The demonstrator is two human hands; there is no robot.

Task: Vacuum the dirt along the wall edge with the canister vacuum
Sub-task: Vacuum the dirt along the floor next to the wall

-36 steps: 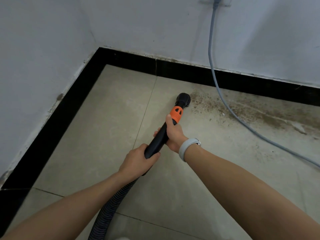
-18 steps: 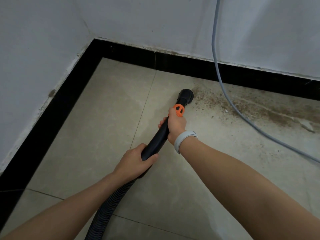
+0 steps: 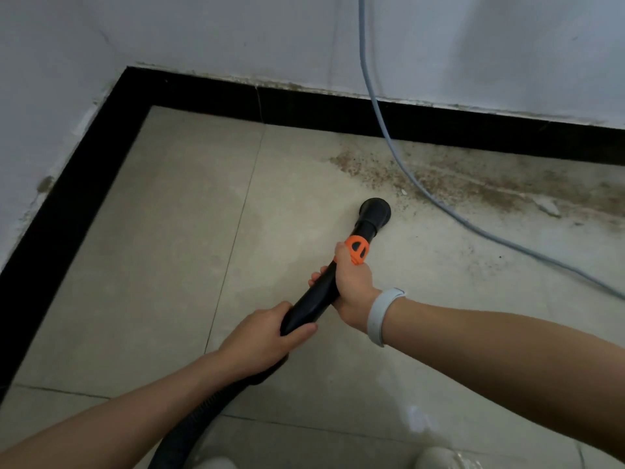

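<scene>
Both hands, left hand behind right hand, grasp the wand; ahead of them the nozzle meets a dirt band largely left.

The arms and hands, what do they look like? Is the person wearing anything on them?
Both arms are bare, with no sleeves showing and no gloves on the left hand or right hand. The only thing worn is a smooth, pale grey wristband around the right wrist. No rings show.
</scene>
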